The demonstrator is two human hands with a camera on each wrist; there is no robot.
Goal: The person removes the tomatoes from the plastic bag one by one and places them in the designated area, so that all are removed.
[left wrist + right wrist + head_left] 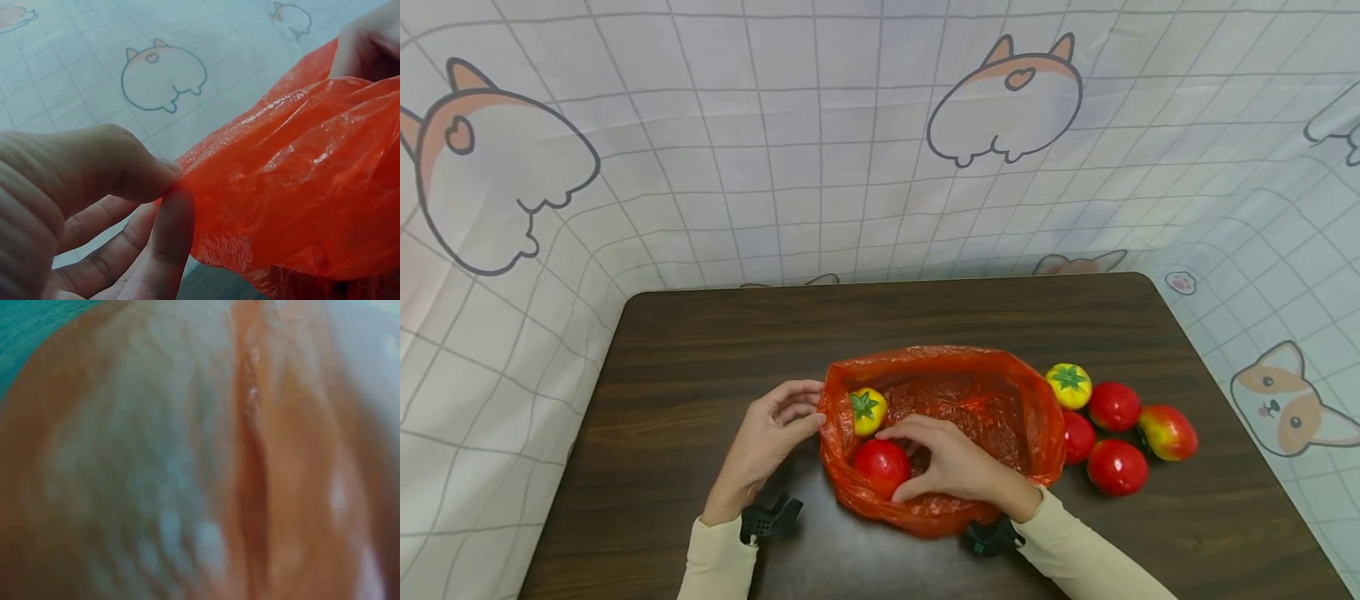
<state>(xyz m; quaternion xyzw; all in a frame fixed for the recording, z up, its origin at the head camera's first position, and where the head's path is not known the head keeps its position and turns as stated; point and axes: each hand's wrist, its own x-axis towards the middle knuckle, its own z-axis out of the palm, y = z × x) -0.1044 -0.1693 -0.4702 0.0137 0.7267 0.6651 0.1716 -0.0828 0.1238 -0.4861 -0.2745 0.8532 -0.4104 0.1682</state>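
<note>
An orange-red plastic bag [925, 357] lies spread with its mouth open upward in the head view. At its left rim, my left hand [775, 433] pinches the thin plastic between thumb and fingertips; the left wrist view shows the pinched bag edge [237, 181] close up. My right hand [951, 462] reaches inside the bag, its thumb and fingers at opposite edges of a glossy round red fruit [880, 465]. Just behind that fruit sits a yellow fruit [870, 417] with a green star-shaped top. Blurred orange plastic [300, 475] fills most of the right wrist view.
Right of the bag, another yellow fruit [1069, 385], several red fruits [1117, 467] and a red-yellow fruit [1168, 432] are grouped on the dark wooden table [715, 333]. A white gridded cloth [850, 192] with cartoon dogs hangs behind and beside the table.
</note>
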